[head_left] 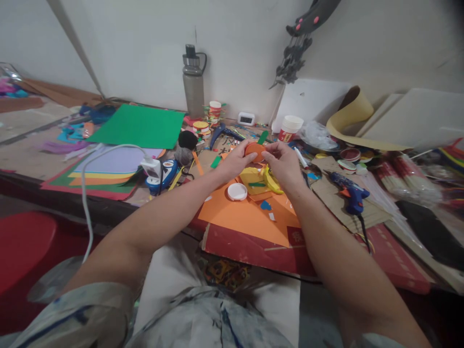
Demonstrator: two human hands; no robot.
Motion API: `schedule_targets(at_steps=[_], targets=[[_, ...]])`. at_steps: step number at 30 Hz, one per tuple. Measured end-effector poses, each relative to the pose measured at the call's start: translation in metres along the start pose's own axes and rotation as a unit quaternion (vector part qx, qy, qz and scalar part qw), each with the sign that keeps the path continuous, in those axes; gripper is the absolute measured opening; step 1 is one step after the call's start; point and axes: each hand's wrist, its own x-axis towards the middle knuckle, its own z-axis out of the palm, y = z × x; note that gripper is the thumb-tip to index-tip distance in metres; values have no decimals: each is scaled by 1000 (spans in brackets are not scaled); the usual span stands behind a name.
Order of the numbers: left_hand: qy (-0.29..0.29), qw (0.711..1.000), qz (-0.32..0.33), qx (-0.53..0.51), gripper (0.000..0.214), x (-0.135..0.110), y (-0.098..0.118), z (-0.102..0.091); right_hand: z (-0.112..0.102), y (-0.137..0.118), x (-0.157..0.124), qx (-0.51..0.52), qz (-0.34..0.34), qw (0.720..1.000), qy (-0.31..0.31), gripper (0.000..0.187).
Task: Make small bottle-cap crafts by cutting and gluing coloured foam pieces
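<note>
Both of my hands hold a small orange paper piece [254,149] above the cluttered table. My left hand [237,158] pinches its left side with thumb and fingers closed. My right hand [283,162] pinches its right side the same way. A green strip [263,137] sticks up just behind the piece. Below my hands lie an orange paper sheet [239,212], a white lid [237,192], yellow paper scraps [253,178] and a yellow curved piece [271,181].
A blue glue gun [350,192] lies to the right on cardboard. Left are stacked coloured sheets [108,174], a green sheet [141,126], a white cable [85,193] with plug, and a blue tool [165,175]. A grey bottle [193,84], paper cups [290,128] and a red stool [21,246] stand around.
</note>
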Motion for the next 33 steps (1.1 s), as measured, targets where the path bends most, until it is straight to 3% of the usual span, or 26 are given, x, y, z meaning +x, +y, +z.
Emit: schedule_targets(at_steps=[17, 25, 33], targets=[[32, 998, -14, 58, 4, -4, 14, 5, 3, 3, -5, -92, -80, 991, 51, 7], [7, 999, -17, 51, 10, 2, 7, 2, 4, -1, -7, -78, -75, 993, 37, 11], [28, 994, -18, 106, 11, 3, 7, 0, 2, 0, -3, -64, -35, 997, 25, 13]])
